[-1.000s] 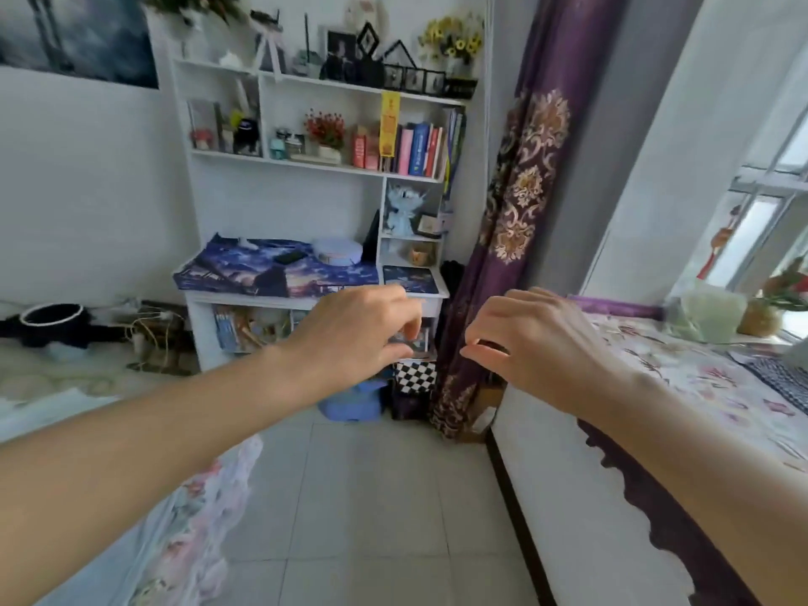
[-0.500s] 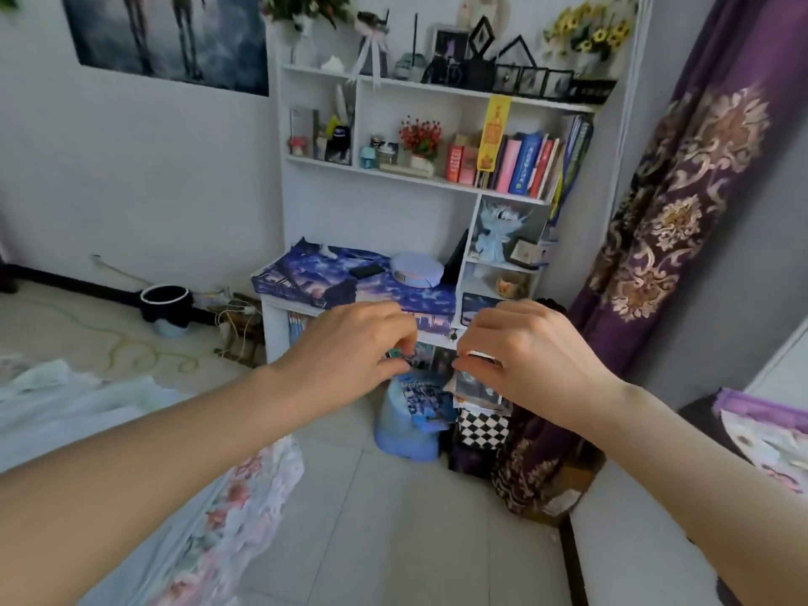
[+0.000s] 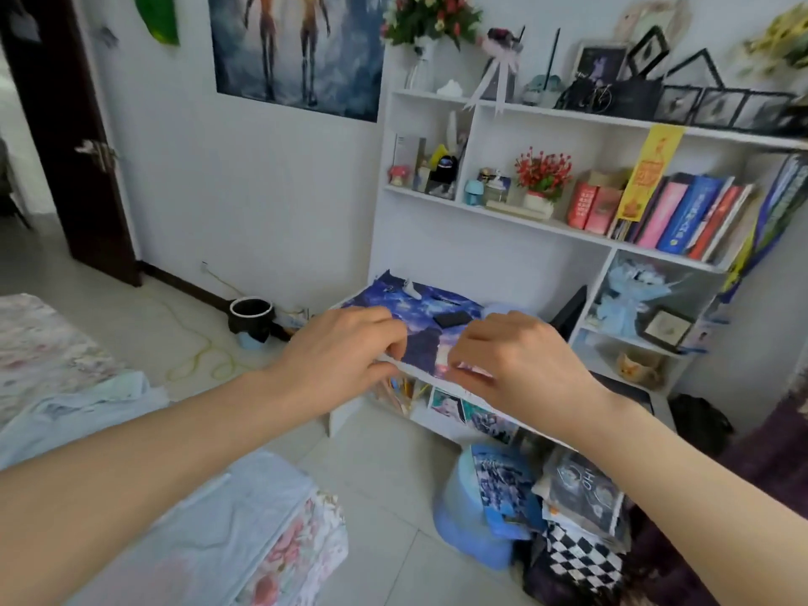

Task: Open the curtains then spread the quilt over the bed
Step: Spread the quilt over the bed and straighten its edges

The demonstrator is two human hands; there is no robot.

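**Empty hands raised mid-frame, bed at lower left**

Both the left hand [image 3: 345,360] and the right hand [image 3: 520,365] hover at centre with fingers curled loosely, gripping nothing. The pale quilt [image 3: 210,518] lies crumpled on the bed [image 3: 306,548], lower left. A careless swing of the quilt could, I judge, topple the stuffed blue bin [image 3: 476,518] at lower right, which holds printed pictures.

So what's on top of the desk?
A starry blue mat covers the desk, with a small black item on it. Both hands hide its front edge.
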